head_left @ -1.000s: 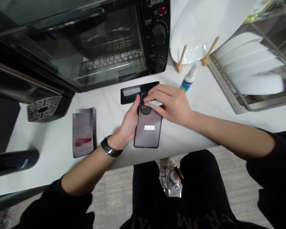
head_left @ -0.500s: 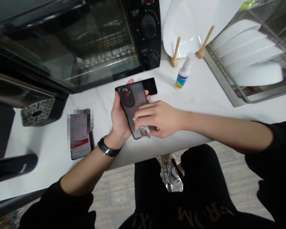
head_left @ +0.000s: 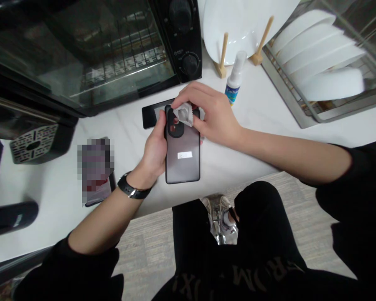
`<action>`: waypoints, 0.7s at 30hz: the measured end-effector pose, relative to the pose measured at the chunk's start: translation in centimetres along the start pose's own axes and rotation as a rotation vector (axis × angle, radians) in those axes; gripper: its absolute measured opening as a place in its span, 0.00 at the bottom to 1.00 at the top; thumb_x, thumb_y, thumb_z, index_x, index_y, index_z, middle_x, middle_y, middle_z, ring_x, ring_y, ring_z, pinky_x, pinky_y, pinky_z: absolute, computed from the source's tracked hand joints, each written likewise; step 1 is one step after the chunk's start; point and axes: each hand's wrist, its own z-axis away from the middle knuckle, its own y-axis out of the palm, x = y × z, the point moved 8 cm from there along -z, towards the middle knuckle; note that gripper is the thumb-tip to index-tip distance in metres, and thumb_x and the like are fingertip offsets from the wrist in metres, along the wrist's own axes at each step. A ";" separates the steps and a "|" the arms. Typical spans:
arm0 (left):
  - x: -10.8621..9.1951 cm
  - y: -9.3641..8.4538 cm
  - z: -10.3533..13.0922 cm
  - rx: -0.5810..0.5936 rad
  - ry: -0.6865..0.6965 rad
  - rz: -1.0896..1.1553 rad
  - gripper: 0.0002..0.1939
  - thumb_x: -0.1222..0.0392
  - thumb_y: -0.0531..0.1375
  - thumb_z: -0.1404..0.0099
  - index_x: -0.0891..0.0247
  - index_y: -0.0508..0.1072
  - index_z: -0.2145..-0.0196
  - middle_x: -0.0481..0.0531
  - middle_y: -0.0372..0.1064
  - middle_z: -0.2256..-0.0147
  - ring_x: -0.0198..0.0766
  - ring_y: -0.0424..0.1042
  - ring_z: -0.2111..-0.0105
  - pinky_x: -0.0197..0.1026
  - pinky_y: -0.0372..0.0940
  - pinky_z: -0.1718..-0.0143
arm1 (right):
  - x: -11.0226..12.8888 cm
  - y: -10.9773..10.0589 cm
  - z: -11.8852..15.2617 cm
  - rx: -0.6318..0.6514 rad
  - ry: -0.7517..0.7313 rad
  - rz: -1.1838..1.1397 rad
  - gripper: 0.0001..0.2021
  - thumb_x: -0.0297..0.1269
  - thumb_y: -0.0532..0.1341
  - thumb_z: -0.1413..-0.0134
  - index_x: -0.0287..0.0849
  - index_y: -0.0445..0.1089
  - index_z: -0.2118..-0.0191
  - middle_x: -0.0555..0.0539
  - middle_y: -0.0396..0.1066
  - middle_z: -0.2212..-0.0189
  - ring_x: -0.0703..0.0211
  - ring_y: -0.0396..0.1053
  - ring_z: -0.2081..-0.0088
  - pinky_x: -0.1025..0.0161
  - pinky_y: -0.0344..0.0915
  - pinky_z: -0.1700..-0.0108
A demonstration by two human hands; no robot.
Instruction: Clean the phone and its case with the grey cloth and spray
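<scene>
My left hand (head_left: 156, 148) grips a translucent dark phone case (head_left: 183, 169) along its left edge, thumb on the near side, fingertips peeking out at the right edge. The case has an oval camera cutout and a small white label; whether a phone sits inside it I cannot tell. In my right hand (head_left: 211, 113) is a crumpled whitish cloth (head_left: 184, 113), pinched against the top of the case at the cutout. Behind the case a black phone (head_left: 149, 116) lies on the counter, partly covered. Another phone (head_left: 97, 169), blurred out, rests left of my left wrist.
A white spray bottle (head_left: 235, 81) stands beyond my right hand. Behind are a black toaster oven (head_left: 188, 62) and a white plate (head_left: 228, 25) on a wooden stand. At right, a metal rack (head_left: 296, 108) holds several white dishes. A drip grate (head_left: 34, 144) is at left.
My right hand has moved the cloth from the case's lower part up to the camera cutout. The case has turned more upright in my left hand, and its white label now shows.
</scene>
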 end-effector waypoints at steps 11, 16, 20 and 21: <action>-1.5 2.2 1.0 0.312 0.101 -0.153 0.32 0.50 0.35 0.17 0.69 0.53 0.26 0.51 0.76 0.62 0.39 0.77 0.58 0.37 0.70 0.52 | 4.5 4.6 2.1 0.572 -0.298 -0.049 0.15 0.32 0.49 0.29 0.43 0.74 0.51 0.51 0.73 0.53 0.59 0.72 0.47 0.56 0.67 0.45; -3.5 2.4 1.0 0.403 0.286 -0.086 0.32 0.50 0.27 0.19 0.64 0.32 0.23 0.51 0.74 0.61 0.40 0.73 0.55 0.43 0.67 0.43 | 4.7 4.5 2.4 0.576 -0.460 0.129 0.15 0.29 0.49 0.32 0.42 0.74 0.52 0.50 0.73 0.54 0.59 0.73 0.47 0.58 0.68 0.48; -4.2 1.8 0.4 0.339 0.282 -0.021 0.31 0.51 0.29 0.19 0.59 0.35 0.23 0.49 0.75 0.61 0.41 0.72 0.52 0.41 0.68 0.43 | 4.1 3.3 1.4 0.353 -0.520 0.414 0.21 0.34 0.43 0.29 0.37 0.73 0.55 0.52 0.74 0.54 0.59 0.75 0.48 0.59 0.68 0.52; -4.3 1.7 0.3 0.321 0.274 -0.023 0.31 0.51 0.30 0.19 0.60 0.37 0.23 0.49 0.75 0.61 0.41 0.72 0.49 0.40 0.68 0.43 | 4.1 2.8 1.1 0.278 -0.525 0.451 0.24 0.36 0.39 0.29 0.36 0.73 0.56 0.52 0.74 0.54 0.60 0.76 0.49 0.59 0.67 0.54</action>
